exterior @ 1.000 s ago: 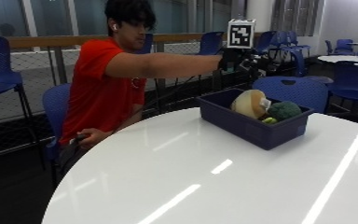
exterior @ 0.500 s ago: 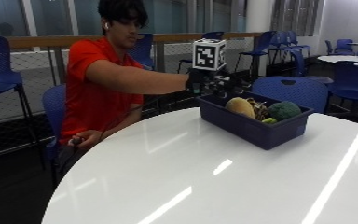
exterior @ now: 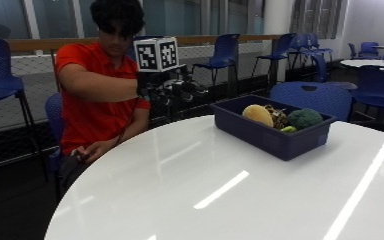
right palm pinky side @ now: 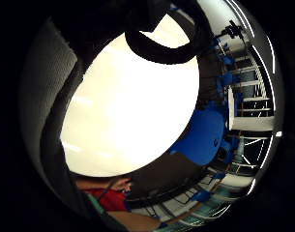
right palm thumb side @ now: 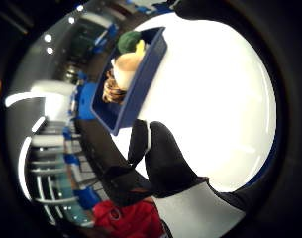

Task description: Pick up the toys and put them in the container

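Blue plastic, rectangular and deep-walled, the container (exterior: pixel 272 135) stands on the round glossy white counter (exterior: pixel 232 195), toward the far right part of it and near its edge. Inside lie the toys: a tan, rounded bread-like toy (exterior: pixel 258 114) at the end nearer the person, a dark green broccoli-shaped toy (exterior: pixel 304 118) at the other end, a brown ridged toy (exterior: pixel 276 116) between them, and a small yellow-green piece (exterior: pixel 288 129) against the front wall below the broccoli. All of them sit within the container's walls.

The person's black-gloved right hand (exterior: pixel 172 90) is raised in the air at the end of an outstretched arm, above the counter's near-left edge and well apart from the container, to its left. In the thumb-side palm view, two gloved fingers (right palm thumb side: pixel 160 158) reach out side by side, almost straight, with nothing between them and nothing held; beyond them the blue container (right palm thumb side: pixel 135 84) shows with its toys, the green one (right palm thumb side: pixel 128 40) and the tan one (right palm thumb side: pixel 126 67) among them. The little-finger-side palm view looks down on the bare white counter (right palm pinky side: pixel 132 111).

The bare left hand (exterior: pixel 93 150) rests low by the person's lap, beside the counter's rim. Blue chairs (exterior: pixel 312 97) stand behind the counter.
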A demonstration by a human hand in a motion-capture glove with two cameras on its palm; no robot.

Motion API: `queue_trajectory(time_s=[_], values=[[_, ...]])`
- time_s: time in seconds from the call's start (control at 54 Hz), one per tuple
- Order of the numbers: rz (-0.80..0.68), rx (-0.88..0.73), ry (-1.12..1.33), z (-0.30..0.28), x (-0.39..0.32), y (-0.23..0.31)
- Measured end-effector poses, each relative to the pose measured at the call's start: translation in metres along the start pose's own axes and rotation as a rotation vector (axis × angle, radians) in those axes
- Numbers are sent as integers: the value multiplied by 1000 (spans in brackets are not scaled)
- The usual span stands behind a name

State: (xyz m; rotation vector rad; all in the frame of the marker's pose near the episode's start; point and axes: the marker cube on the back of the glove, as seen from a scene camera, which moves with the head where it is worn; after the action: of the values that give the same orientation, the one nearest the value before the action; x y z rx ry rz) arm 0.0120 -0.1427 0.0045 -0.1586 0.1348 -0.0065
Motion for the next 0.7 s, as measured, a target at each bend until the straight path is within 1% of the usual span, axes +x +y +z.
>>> queue_trajectory(time_s=[0.222,0.5,0.704], values=[[77,-7,-35,-1,37,21],[122,-46,-64,7,45,23],[129,-39,-33,7,49,21]])
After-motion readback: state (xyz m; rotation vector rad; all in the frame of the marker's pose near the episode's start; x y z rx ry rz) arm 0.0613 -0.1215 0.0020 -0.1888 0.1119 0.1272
